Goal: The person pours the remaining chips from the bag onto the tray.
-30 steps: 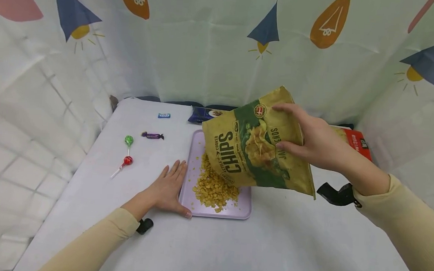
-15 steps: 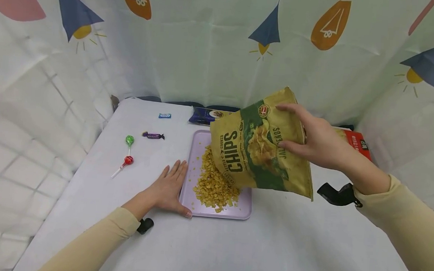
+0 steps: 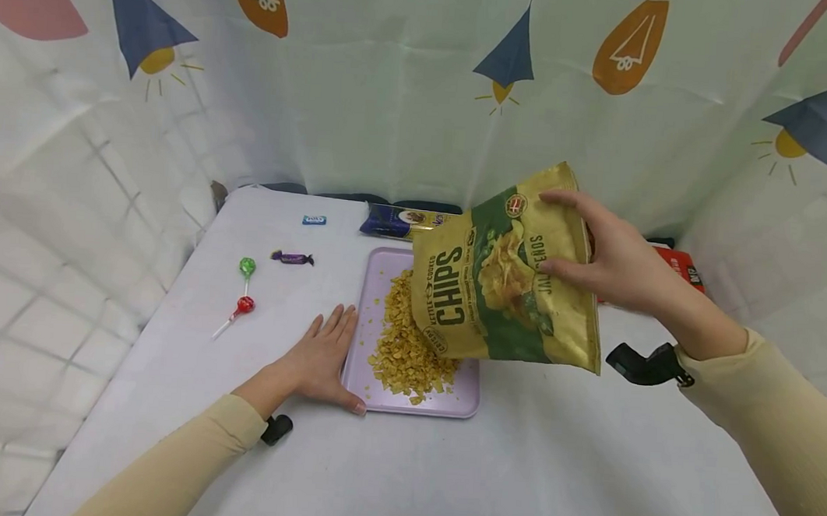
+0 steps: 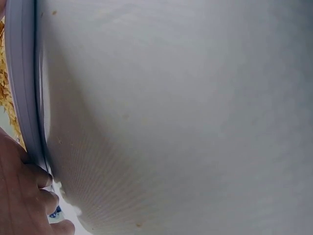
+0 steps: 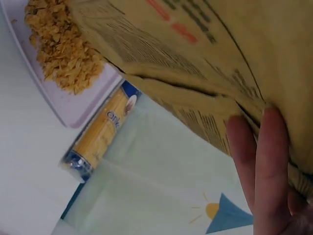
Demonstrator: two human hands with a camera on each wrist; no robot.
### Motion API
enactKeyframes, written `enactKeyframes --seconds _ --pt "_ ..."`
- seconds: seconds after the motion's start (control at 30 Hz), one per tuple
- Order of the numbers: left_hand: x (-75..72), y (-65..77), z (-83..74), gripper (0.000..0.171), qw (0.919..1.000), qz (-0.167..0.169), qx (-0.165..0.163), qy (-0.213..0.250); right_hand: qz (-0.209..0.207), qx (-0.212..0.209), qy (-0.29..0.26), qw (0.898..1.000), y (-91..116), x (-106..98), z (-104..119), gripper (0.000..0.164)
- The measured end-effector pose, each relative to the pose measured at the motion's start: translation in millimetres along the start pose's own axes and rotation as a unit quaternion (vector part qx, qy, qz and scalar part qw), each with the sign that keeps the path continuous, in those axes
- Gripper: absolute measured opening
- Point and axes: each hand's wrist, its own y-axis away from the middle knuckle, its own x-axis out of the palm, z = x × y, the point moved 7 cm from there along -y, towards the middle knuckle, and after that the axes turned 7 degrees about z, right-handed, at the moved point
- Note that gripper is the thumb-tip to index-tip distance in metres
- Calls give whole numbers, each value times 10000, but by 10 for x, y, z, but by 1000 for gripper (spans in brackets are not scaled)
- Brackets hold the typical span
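I see white table [image 3: 402, 476]. Left of the right hand's grip [image 3: 610, 260]: lilac tray [image 3: 464, 391], pasta pack [image 3: 410, 222]; farther left, purple candy [image 3: 292, 259], blue candy [image 3: 313, 221], green lollipop [image 3: 247, 266], red lollipop [image 3: 245, 304]. Beyond grip: red pack [image 3: 681, 267].

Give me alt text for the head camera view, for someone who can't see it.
A right hand grips a gold-and-green chips bag, tilted over a lilac tray of yellow flakes, while the left hand rests against the tray's left edge. Two lollipops, a purple-wrapped candy and a small blue packet lie farther left on the white table.
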Motion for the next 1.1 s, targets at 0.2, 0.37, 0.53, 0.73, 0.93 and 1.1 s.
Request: enactKeyframes --seconds 0.2,0.37,0.53,0.73,0.93,1.1 --pt "10 -7 9 155 10000 17 -33 -24 -121 -22 -115 9999 -63 -13 -10 78" --pt "0 1 5 155 10000 20 -34 -8 -184 -398 18 9990 -96 -31 123 76" --pt "-11 10 -5 155 10000 7 -23 -16 131 -516 -158 9985 -79 55 222 76" --pt "-14 7 -12 155 10000 26 -12 -14 281 -1149 407 9921 41 145 355 77" --pt "-12 -8 -9 155 10000 29 11 -27 116 -1606 1036 9815 92 115 506 76" --pt "-7 -8 -4 155 10000 43 -23 -6 237 -1328 1060 9852 35 62 561 75"
